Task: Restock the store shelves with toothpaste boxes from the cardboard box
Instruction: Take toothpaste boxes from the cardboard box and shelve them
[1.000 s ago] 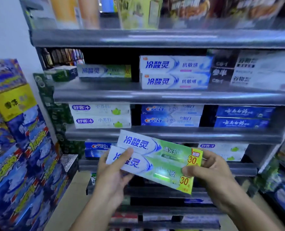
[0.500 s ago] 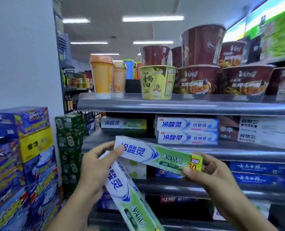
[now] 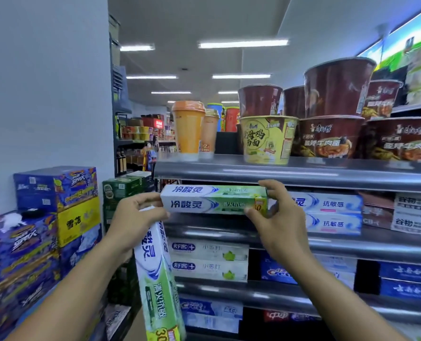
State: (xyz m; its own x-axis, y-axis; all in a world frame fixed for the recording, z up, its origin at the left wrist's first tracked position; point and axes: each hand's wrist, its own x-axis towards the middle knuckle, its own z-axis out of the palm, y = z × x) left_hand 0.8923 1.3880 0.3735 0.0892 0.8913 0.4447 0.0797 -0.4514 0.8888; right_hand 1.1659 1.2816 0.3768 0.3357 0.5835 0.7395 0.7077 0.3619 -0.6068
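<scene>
**One box at the shelf mouth, another waiting**

Placing step, right here! The right hand [image 3: 276, 217] pinches the right end of a green-and-white toothpaste box [image 3: 212, 200], thumb under, fingers curled over the top. The box is level and lengthwise, just under the lip of the upper shelf [image 3: 303, 174]. The left hand [image 3: 135, 217] steadies the other end with its fingertips while gripping a second toothpaste box [image 3: 157, 279], which hangs end-down below that hand. Just right of the right hand's grip sit stacked blue-and-white toothpaste boxes [image 3: 327, 212]. I can't tell whether the level box already rests on the shelf.

My read: the next move is to slide it straight back into the gap left of the blue stack, squared up and clear of the lip above. After that the hanging box needs turning level to follow. The cardboard box is out of view.
</scene>
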